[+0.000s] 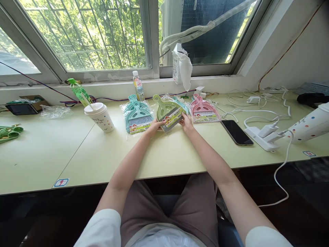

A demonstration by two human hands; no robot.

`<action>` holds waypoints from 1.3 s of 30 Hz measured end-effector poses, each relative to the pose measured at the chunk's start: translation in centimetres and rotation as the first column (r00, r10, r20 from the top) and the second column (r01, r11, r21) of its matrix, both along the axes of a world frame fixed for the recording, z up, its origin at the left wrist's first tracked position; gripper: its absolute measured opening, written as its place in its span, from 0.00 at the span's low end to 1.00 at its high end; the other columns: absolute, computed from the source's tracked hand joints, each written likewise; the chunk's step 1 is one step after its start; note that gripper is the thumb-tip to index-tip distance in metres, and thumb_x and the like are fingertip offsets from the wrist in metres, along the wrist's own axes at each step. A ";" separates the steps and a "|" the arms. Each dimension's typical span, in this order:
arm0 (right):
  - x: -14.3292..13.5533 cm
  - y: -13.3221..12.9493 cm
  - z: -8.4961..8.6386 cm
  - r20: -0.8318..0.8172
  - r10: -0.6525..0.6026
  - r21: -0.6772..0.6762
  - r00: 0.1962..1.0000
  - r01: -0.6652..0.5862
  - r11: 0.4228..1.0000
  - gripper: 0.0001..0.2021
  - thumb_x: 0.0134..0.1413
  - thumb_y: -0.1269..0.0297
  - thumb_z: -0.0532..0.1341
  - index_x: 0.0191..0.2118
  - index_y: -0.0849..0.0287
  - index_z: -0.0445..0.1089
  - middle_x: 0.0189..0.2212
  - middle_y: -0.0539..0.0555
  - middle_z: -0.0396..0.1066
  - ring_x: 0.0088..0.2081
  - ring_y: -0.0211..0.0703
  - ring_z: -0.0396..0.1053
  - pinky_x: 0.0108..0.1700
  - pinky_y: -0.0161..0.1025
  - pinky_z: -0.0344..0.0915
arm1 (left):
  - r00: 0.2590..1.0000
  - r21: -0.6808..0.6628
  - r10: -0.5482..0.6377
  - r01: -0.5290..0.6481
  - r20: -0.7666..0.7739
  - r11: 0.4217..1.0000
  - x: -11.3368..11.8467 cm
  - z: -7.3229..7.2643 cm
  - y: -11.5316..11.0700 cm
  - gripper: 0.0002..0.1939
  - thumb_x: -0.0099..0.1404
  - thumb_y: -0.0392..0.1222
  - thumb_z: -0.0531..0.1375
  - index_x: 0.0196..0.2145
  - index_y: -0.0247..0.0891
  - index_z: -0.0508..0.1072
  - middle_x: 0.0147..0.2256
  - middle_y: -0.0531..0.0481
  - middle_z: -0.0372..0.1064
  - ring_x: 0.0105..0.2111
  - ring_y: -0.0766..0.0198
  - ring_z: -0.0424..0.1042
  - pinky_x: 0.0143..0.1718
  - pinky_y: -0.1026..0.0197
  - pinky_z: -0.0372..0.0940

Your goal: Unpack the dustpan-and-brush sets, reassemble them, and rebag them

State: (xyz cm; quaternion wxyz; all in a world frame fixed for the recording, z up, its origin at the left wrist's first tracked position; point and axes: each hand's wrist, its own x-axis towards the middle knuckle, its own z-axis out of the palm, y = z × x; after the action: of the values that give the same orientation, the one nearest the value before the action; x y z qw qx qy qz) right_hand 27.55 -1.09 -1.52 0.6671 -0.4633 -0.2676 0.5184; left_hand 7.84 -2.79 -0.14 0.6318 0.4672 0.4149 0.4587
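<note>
Left hand [155, 126] and right hand [187, 122] both pinching one green dustpan-and-brush set [168, 111], bagged in clear plastic, over the surface [164, 154], between bagged teal sets [138, 116] and bagged pink sets [204, 109]. Exact count per pile unclear. Green set blocks part of a teal piece [180, 100] behind. Around: two bottles [138, 85], one lidded cup [100, 118] (contents hidden), one phone [236, 132], one power strip [262, 139] with plugs in.

Green dustpan set [168, 111] is partly hiding a teal set [181, 102]; frame's right edge is cutting off a dotted white container [309, 126].
</note>
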 end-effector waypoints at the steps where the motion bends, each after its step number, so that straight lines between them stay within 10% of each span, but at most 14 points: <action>1: 0.0 0.0 0.1 0.001 -0.005 0.000 1.000 0.005 1.000 0.08 0.53 0.61 0.64 0.37 0.52 0.64 0.30 0.46 0.73 0.31 0.38 0.74 0.37 0.39 0.78 | 1.000 -0.001 -0.002 0.002 0.000 1.000 0.0 0.0 0.0 0.27 0.50 0.34 0.70 0.48 0.39 0.68 0.41 0.45 0.78 0.38 0.56 0.78 0.40 0.54 0.75; 14: -1.8 -1.9 1.3 0.002 0.390 0.138 0.921 -0.386 0.912 0.02 0.57 0.72 0.63 0.36 0.60 0.72 0.36 0.54 0.80 0.42 0.43 0.79 0.52 0.43 0.76 | 0.987 -0.024 0.133 -0.131 0.087 0.991 -0.7 1.0 0.0 0.24 0.50 0.33 0.68 0.45 0.37 0.68 0.36 0.50 0.76 0.32 0.63 0.76 0.38 0.58 0.72; 39: -2.3 -1.7 1.7 -0.165 0.118 0.174 0.979 -0.089 0.981 0.10 0.50 0.77 0.67 0.27 0.58 0.68 0.27 0.48 0.78 0.39 0.41 0.80 0.49 0.38 0.77 | 0.940 -0.102 -0.324 0.335 0.112 0.937 1.9 1.4 -2.6 0.28 0.65 0.44 0.61 0.61 0.33 0.63 0.41 0.36 0.79 0.33 0.52 0.81 0.35 0.57 0.75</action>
State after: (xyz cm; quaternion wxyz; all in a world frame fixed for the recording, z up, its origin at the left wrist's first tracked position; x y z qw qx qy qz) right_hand 25.28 -2.78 0.19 0.6962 -0.3444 -0.2741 0.5671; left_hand 9.72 -5.39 1.28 0.7453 0.4693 0.3276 0.3420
